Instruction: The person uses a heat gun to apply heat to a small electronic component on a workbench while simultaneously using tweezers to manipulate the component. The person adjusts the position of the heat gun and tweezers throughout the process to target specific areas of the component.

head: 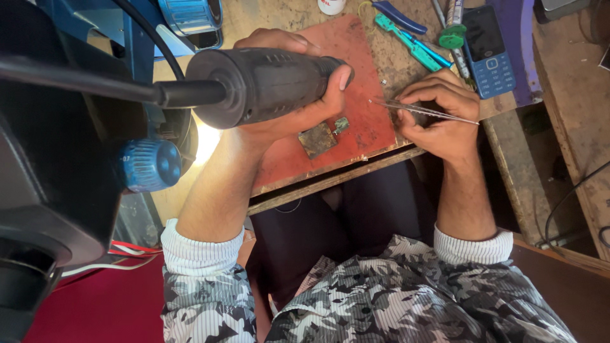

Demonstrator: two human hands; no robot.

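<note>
My left hand (298,105) is wrapped around the thick black handle of a hot-air tool (267,82), whose black cable runs off to the left. Just below that hand, a small metal-shielded circuit board (318,138) lies on a red mat (356,82). My right hand (441,117) pinches thin metal tweezers (422,110), tips pointing left over the mat, a short way right of the board. Nothing shows between the tweezer tips.
A blue keypad phone (488,51) lies at the back right, with teal-handled pliers (413,46) and a pen beside it. A blue machine with a ribbed knob (149,165) fills the left. The worn wooden bench edge (330,181) runs above my lap.
</note>
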